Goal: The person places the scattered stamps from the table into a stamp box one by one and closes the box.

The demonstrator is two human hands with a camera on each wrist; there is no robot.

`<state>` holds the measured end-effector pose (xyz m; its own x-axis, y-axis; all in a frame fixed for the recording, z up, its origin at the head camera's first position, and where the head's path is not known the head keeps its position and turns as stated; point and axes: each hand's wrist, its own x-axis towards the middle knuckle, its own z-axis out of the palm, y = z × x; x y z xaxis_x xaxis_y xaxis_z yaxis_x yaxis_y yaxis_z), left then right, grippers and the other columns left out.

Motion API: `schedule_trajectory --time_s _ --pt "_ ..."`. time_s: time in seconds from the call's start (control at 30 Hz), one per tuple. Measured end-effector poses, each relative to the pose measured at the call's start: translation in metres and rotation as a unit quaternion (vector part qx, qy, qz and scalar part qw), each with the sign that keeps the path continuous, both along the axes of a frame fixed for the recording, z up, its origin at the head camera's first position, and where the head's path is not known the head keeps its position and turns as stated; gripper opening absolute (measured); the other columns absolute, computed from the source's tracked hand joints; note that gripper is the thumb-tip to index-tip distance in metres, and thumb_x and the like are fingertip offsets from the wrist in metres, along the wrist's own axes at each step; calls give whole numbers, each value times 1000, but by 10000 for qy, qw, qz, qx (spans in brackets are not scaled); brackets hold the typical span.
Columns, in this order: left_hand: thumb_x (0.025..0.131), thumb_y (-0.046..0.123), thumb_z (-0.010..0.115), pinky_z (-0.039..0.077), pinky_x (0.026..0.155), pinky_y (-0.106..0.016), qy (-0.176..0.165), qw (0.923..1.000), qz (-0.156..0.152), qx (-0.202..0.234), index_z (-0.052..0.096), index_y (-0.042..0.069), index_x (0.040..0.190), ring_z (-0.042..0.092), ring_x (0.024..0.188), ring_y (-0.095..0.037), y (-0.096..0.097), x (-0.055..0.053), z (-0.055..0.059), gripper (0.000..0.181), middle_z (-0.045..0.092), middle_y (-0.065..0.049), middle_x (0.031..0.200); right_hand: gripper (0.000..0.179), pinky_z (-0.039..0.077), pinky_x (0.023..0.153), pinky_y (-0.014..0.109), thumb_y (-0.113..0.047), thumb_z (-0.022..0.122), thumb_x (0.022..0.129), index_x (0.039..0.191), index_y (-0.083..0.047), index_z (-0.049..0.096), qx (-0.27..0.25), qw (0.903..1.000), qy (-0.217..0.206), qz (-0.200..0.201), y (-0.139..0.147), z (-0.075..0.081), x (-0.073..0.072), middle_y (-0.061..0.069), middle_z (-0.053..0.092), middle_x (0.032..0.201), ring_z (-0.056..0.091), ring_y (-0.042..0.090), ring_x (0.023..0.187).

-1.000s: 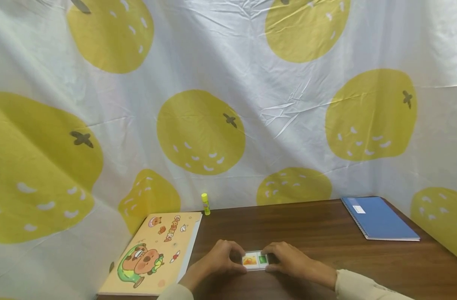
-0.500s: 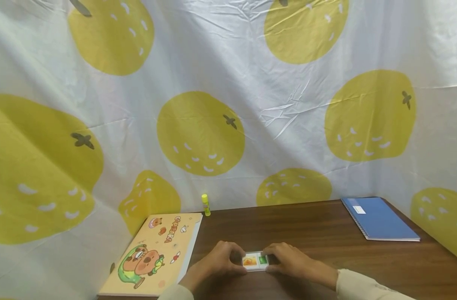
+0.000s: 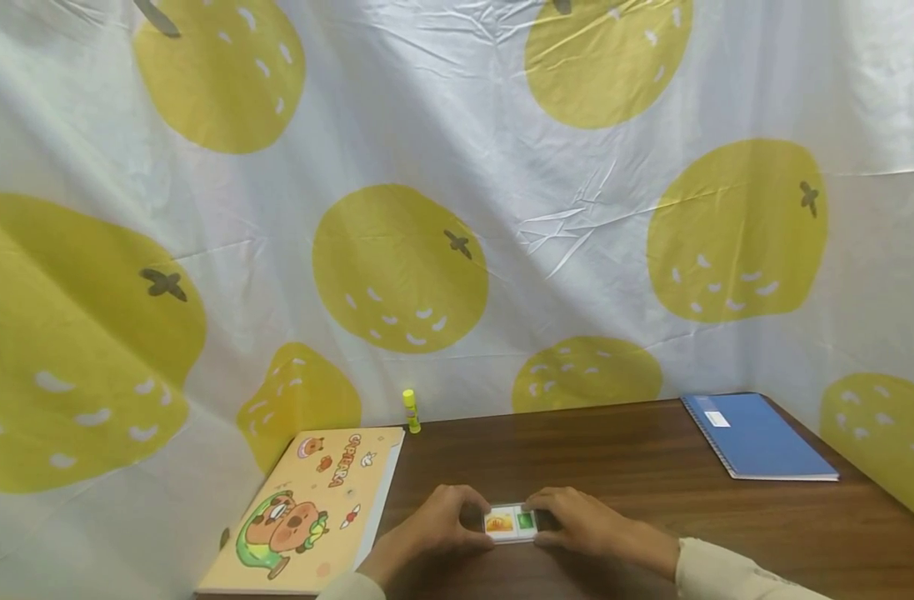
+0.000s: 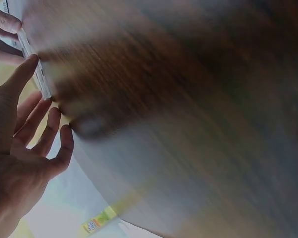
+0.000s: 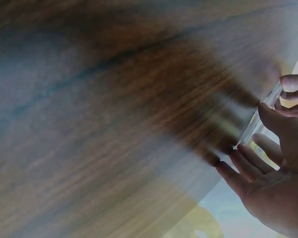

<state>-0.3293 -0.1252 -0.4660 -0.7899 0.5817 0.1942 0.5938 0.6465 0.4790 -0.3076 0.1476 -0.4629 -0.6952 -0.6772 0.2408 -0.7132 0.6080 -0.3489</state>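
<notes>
A small flat rectangular case (image 3: 510, 523) with a clear, whitish edge lies on the brown wood-grain table, showing an orange picture and a smaller green one. Its exact kind cannot be told. My left hand (image 3: 443, 525) pinches its left end, thumb at the near edge and fingers at the far edge. At the opposite end, my right hand (image 3: 580, 523) grips it the same way. From the left wrist view, the thin side of the case (image 4: 41, 82) is seen between thumb and fingers, with fingertips touching the tabletop. The right wrist view gives a similar edge-on look at the case (image 5: 251, 126).
At the left lies a large peach-coloured book (image 3: 307, 508) with capybara drawings. A yellow-green glue stick (image 3: 412, 412) stands at the table's back edge. Toward the back right is a blue spiral notebook (image 3: 760, 437). A white curtain (image 3: 501, 292) with yellow fruit prints hangs behind.
</notes>
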Motion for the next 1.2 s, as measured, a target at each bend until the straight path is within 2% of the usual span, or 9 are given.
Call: schedule_trajectory --time_s 0.23,0.53,0.77,0.97,1.07,1.2 --pt "76 29 94 53 96 -29 -7 10000 -78 48 77 11 106 65 106 -10 -1 0 0 39 75 1 111 41 56 96 49 -21 82 90 124 -2 70 -23 10000 -55 65 0 2 1 15 69 127 67 36 116" --pt "78 29 92 54 89 -28 69 9999 -149 41 76 7 111 66 101 -12 -4 3 6 42 74 -2 112 41 57 95 47 -24 79 93 125 2 69 -67 9999 -89 81 0 4 -1 17 69 126 66 37 116" --pt "83 33 88 53 100 -36 139 9998 -35 -160 74 7 117 65 114 -19 -8 4 9 45 72 -2 119 41 58 93 45 -24 77 95 126 1 69 -72 9999 73 -12 0 5 -4 16 68 128 66 36 117" --pt "88 32 84 52 102 -38 325 9993 -10 -180 75 7 116 66 115 -23 -12 5 18 38 73 -4 117 41 57 95 49 -28 74 97 127 0 68 -89 9995 224 -216 1 9 -6 19 66 132 66 39 119" --pt "90 35 82 52 102 -42 423 9987 131 -244 74 8 118 65 116 -26 -14 6 19 40 72 -5 119 42 57 94 50 -30 72 98 127 0 68 -123 9982 414 -405 2 12 -5 19 65 133 67 38 117" --pt "91 44 79 52 101 -50 565 9958 470 -537 72 11 123 63 119 -29 -15 8 18 47 71 -4 124 47 57 93 52 -35 70 100 130 0 66 -159 9948 674 -744 3 13 -3 19 64 136 66 38 118"
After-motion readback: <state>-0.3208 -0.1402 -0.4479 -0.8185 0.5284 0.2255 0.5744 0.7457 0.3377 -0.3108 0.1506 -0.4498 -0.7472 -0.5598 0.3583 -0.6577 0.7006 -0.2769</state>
